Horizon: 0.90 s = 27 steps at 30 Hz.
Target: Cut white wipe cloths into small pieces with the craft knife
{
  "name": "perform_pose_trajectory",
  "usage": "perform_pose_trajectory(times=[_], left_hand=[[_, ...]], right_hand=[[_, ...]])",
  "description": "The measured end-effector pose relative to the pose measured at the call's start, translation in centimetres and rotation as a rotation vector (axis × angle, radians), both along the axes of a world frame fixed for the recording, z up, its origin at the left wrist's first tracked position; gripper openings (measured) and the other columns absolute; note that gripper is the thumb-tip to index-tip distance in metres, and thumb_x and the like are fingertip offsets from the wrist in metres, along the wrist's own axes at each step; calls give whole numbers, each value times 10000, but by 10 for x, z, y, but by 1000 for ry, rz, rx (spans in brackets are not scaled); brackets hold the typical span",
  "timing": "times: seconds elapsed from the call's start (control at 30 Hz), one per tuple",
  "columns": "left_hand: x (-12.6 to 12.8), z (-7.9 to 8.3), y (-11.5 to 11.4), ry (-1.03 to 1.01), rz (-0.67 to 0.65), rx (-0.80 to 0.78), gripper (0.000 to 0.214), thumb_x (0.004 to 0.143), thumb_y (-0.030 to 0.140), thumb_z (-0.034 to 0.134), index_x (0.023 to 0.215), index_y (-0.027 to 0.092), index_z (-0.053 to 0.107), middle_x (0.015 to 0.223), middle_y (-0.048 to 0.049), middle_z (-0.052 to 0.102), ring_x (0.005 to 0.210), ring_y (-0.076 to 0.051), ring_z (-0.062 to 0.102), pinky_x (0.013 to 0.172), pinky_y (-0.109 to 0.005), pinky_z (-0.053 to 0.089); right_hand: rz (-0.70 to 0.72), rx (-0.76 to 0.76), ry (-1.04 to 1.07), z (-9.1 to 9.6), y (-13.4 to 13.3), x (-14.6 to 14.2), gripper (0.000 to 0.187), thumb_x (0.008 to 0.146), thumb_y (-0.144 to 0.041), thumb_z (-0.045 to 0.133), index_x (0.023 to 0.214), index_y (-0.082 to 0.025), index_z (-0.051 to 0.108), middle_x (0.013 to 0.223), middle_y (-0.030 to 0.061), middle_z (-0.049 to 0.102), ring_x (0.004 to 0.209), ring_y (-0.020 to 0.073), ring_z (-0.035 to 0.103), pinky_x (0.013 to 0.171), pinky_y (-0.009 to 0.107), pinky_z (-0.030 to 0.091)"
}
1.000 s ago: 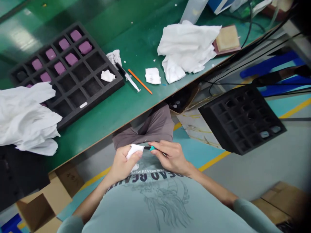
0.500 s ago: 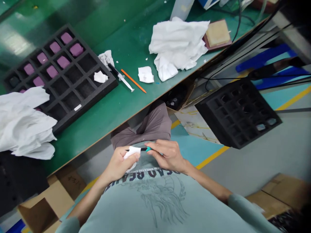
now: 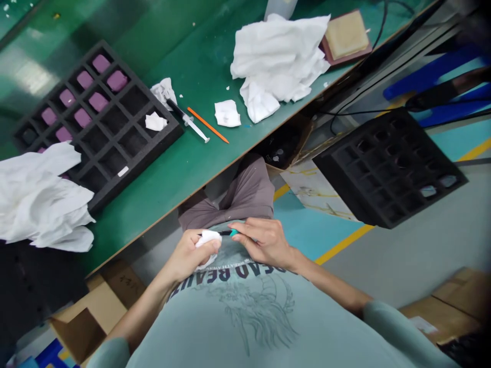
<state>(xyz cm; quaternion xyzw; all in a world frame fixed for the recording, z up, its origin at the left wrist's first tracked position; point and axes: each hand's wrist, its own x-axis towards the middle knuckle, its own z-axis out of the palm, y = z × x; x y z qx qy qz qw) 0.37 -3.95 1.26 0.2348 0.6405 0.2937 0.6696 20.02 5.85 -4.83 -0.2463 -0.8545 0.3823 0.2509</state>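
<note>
"Looking at the left grip [image 3: 187,258], what do you make of it?"

"It's closed on a white wipe [image 3: 208,240], thumb pressed on top. The wipe is wrapped about a slim dark piece [image 3: 225,233], and a bit of that dark colour shows on the wipe's left side too."

"And the right grip [image 3: 264,243]?"

"Closed as well, thumb and fingertips pinching the teal part [image 3: 233,232] at the right end of the dark piece. What that piece is, I can't tell; it's mostly covered."

"Where is all this being held?"

"Over the lap, in front of the pale shirt [image 3: 215,317], just off the edge of the green surface [image 3: 164,179]."

"What's on the surface?"

"A black foam tray [image 3: 141,161] with purple pieces [image 3: 117,81] in several compartments and a white scrap [image 3: 155,121] at its right corner. Just beside it lie a syringe [image 3: 196,129] and an orange stick [image 3: 208,125], side by side. Next comes a small white square [image 3: 227,113], then a rumpled white cloth [image 3: 280,56] near a tan block [image 3: 346,35]."

"And on the left?"

"Another white cloth [image 3: 42,194], heaped over part of the tray. Off to the right, below the surface's edge, a second black tray [image 3: 383,168] sits tilted in view."
</note>
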Motion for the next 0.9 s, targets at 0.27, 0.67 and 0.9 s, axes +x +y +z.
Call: perform_pose_trajectory(times=[0.27,0.67,0.9], left_hand=[[2,3,6,19,-22,-6,437,809,528,655,609,184,475,456,72,338,442,-57,224,438,-218,168],[1,-4,6,72,-8,-60,468,789,605,626,631,177,521,428,80,332,426,-60,211,444,-229,160],[3,-2,7,70,10,-48,499,785,639,633,641,178,509,430,81,340,426,-58,218,443,-224,155]], right_hand=[[-34,10,-3,0,0,-3,294,1028,-360,533,1103,-207,773,704,3,677,578,95,566,569,235,395],[-32,-11,-3,-1,5,-9,302,1025,-374,540,1128,-210,773,707,0,693,584,90,592,555,233,383],[-43,-7,9,0,5,-11,282,1017,-354,554,1128,-217,774,746,8,716,607,93,620,557,232,389]])
